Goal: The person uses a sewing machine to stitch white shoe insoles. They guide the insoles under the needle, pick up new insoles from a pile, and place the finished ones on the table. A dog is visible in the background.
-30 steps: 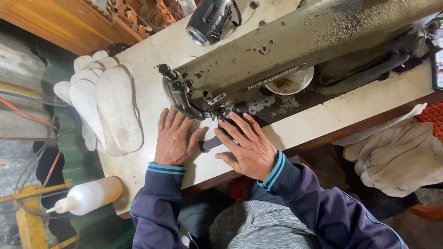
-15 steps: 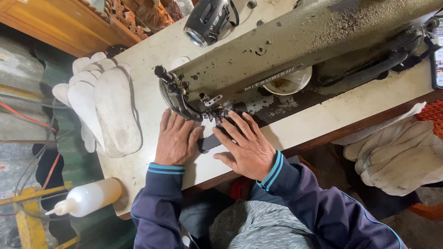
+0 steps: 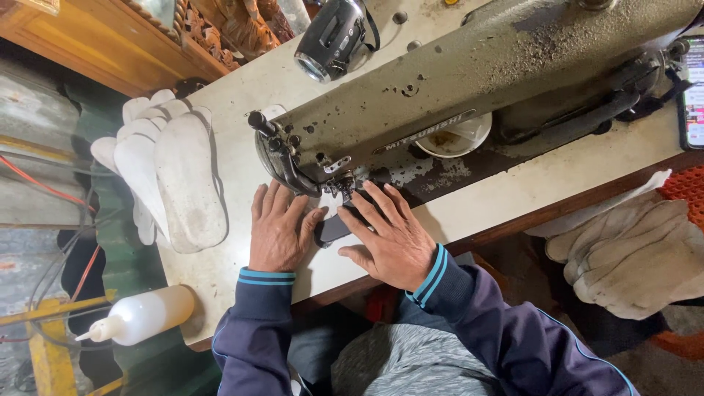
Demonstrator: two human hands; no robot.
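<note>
A dusty grey-green industrial sewing machine (image 3: 469, 95) stands on a pale worktable (image 3: 513, 191). Under its needle lies a small piece of dark and white material (image 3: 331, 220). My left hand (image 3: 277, 229) lies flat on the table left of the needle, fingers spread, pressing the piece. My right hand (image 3: 392, 236) rests flat on the dark part of the piece, fingers pointing toward the presser foot. Both sleeves are dark blue with light blue stripes at the cuffs.
A stack of white sole-shaped pieces (image 3: 176, 176) lies at the table's left end. A white squeeze bottle (image 3: 143, 315) sits at the near left corner. A white bowl (image 3: 455, 138) sits under the machine arm. Pale gloves (image 3: 631, 249) lie at right, and a phone (image 3: 693, 95) at far right.
Both hands have stayed on the piece at the needle, shifting only slightly. The view has drifted a little.
</note>
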